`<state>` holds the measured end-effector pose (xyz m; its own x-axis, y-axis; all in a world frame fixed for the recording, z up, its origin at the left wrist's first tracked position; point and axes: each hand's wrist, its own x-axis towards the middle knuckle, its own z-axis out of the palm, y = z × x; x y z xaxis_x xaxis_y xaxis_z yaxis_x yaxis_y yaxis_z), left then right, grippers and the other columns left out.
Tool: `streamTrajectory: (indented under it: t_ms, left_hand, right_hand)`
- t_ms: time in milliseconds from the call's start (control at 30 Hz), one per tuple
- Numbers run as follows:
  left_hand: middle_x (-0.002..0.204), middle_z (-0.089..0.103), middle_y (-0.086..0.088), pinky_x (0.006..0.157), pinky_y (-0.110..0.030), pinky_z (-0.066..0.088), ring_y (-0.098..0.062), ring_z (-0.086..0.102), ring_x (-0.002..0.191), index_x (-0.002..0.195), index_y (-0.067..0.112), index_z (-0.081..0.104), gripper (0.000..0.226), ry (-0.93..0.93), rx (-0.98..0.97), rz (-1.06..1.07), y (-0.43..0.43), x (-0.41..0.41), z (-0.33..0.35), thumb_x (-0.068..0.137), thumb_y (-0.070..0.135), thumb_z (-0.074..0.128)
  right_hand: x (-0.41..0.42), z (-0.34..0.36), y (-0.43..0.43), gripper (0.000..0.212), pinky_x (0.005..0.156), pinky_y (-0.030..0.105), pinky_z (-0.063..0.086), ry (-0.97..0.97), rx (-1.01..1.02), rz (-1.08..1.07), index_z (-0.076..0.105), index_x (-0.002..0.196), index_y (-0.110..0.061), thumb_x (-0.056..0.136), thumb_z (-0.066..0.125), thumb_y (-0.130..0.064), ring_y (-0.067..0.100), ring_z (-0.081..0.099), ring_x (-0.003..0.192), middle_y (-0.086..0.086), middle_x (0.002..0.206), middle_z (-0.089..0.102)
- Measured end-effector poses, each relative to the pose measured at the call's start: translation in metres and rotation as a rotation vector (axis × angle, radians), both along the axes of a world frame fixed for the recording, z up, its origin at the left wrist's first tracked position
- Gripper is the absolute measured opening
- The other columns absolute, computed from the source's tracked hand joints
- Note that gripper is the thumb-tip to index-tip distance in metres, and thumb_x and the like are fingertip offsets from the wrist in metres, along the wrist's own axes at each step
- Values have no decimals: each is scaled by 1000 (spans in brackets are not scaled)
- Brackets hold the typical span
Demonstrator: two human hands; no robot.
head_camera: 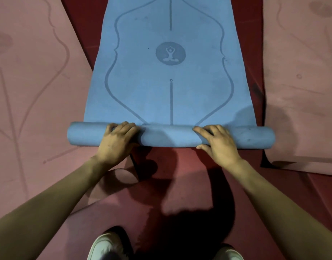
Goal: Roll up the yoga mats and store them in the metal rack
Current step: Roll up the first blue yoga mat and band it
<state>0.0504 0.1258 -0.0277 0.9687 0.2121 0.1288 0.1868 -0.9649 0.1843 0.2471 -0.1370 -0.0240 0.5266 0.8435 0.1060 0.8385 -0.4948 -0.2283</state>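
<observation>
mat status: blue mat (142,91) lies lengthwise on the red floor (180,175), running away from the person, near end already wound into a roll (170,136). roll sits crosswise just ahead of the feet; the rest is flat, with curved guide lines and a round seated-figure logo (170,54) on the centre line.

left hand (117,136) is on the roll left of centre, fingers curled over the top toward the far side. right hand (215,142) is on it right of centre, fingers draped over the top, thumb against the near face. both hands grip the roll, well apart, and both roll ends stick out past them.

left pink mat (30,91) lies flat beside the blue one; its near corner runs under the left forearm. right pink mat (302,91) lies flat on the other side. two light shoes at the bottom edge: left shoe (107,244), right shoe (230,254). the person's shadow falls on the floor between roll and shoes.
</observation>
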Motion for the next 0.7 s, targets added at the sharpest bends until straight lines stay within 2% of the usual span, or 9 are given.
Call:
streamTrajectory:
  t_ms: [133, 200, 300, 400, 467, 533, 633, 700]
  left_hand:
    - [108, 66, -4, 79, -37, 35, -19, 51, 99, 113, 21, 50, 44, 17, -33, -9, -13, -34, 8, 72, 38, 49]
    - [110, 67, -5, 80, -37, 35, -20, 52, 101, 114, 21, 51, 47, 34, -36, -32, -21, -49, 7, 71, 39, 50]
    - [98, 69, -8, 78, -35, 36, -29, 61, 88, 106, 14, 61, 47, 101, -58, 17, -31, -61, 4, 70, 42, 50]
    - [96, 69, -9, 83, -34, 38, -33, 63, 84, 100, 9, 67, 50, 110, -121, 106, -36, -60, 5, 70, 45, 50]
    - [106, 67, -10, 88, -36, 37, -32, 62, 92, 103, 10, 66, 48, 65, -145, 141, -39, -59, 7, 72, 42, 52]
    - [118, 59, -16, 89, -41, 34, -32, 52, 101, 109, 10, 64, 46, 23, -110, 183, -46, -57, 10, 71, 36, 57]
    - [119, 46, -19, 83, -44, 31, -34, 42, 96, 120, 5, 60, 52, 17, -3, 226, -61, -55, 9, 78, 34, 50]
    - [119, 43, -16, 86, -45, 32, -34, 42, 99, 127, 0, 54, 56, 8, -11, 240, -68, -53, 6, 84, 34, 46]
  right_hand:
    - [-31, -1, -21, 61, 80, 37, 50, 21, 22, -1, 63, 121, -22, 65, 82, -35, 23, 53, 91, 3, 99, 61]
    - [-45, -5, -34, 53, 81, 36, 50, 8, 21, 2, 63, 120, -22, 73, 68, -44, 24, 56, 92, 2, 103, 63]
    - [-59, -16, -49, 48, 96, 32, 40, 91, 94, -54, 62, 116, -15, 81, 52, -45, 23, 54, 106, 4, 115, 64]
    - [-73, -17, -50, 40, 102, 41, 36, 94, 154, -155, 64, 114, -13, 86, 51, -38, 27, 46, 116, 12, 127, 56]
    - [-82, -13, -46, 38, 100, 48, 37, 105, 159, -294, 66, 114, -20, 87, 48, -39, 30, 38, 115, 16, 128, 49]
    - [-85, -8, -42, 41, 99, 52, 39, 176, 141, -371, 65, 117, -25, 89, 43, -44, 30, 35, 115, 15, 127, 47]
    - [-72, -6, -39, 50, 101, 49, 38, 215, 31, -323, 59, 127, -28, 90, 34, -51, 31, 31, 116, 14, 130, 47]
    - [-62, -5, -33, 53, 100, 50, 39, 177, -36, -301, 55, 131, -27, 91, 30, -53, 32, 31, 114, 14, 129, 48]
